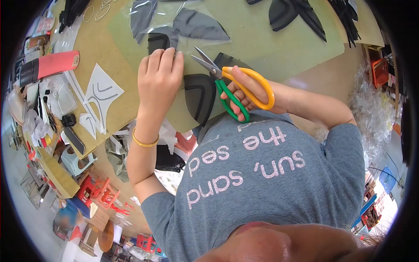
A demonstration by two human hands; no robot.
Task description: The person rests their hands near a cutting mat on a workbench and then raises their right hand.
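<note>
My right hand (244, 94) grips scissors (214, 70) with one orange and one green handle. The blades are spread and point up and left, toward my left hand. My left hand (159, 72) has its fingers curled down over the near end of a black-edged dark fabric piece (158, 41); the fingertips are hidden. Between my hands and close to my body lies a dark sheer panel (198, 97) with a thick black curved edge. Another dark piece (228, 62) shows behind the scissors. Beyond my left hand, grey-black pointed pieces (196, 24) lie under clear plastic.
The green work mat (262, 56) covers the table. More black pointed pieces (297, 17) and black strips (345, 22) lie at the far right. White paper patterns (103, 87) and a red-and-black roll (54, 65) are at left. Crumpled clear plastic (369, 113) hangs right.
</note>
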